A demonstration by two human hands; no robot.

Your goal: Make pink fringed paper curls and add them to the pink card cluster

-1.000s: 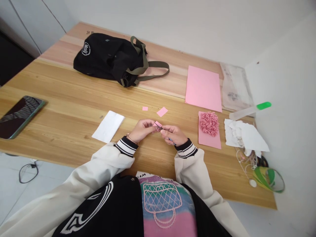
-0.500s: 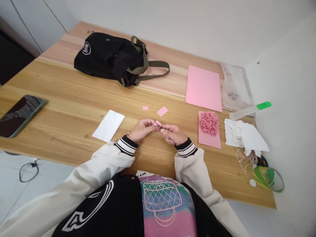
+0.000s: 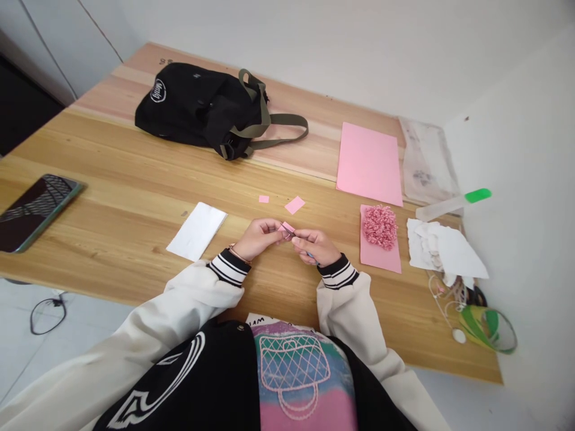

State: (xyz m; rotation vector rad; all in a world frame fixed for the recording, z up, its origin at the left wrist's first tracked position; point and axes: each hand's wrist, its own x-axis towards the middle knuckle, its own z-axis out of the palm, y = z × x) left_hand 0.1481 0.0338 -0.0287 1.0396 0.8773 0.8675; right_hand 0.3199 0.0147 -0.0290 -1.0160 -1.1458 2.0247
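Between the fingers and thumb of my left hand point(image 3: 257, 239) is a small piece of pink paper point(image 3: 286, 227). My right hand point(image 3: 317, 246) is closed on small scissors point(image 3: 288, 231), whose dark blades lie across the pink paper. A bit of blue handle shows under that palm; the rest is hidden by the fingers. Both hands are close together just above the table. Beyond them two cut pink pieces lie flat, a small piece point(image 3: 263, 199) and a larger rectangle point(image 3: 295, 205).
A black bag point(image 3: 197, 111) lies at the back, a phone point(image 3: 38, 209) far left, folded white paper point(image 3: 197, 230) nearer. To the right are a pink sheet point(image 3: 371, 161), a pink yarn bundle point(image 3: 380, 227) on pink card point(image 3: 380, 260), white scraps point(image 3: 460, 248) and a green-ended strip point(image 3: 453, 205).
The view has shifted very slightly. Both hands keep nearly the same place, with the scissor blades still across the pink paper.
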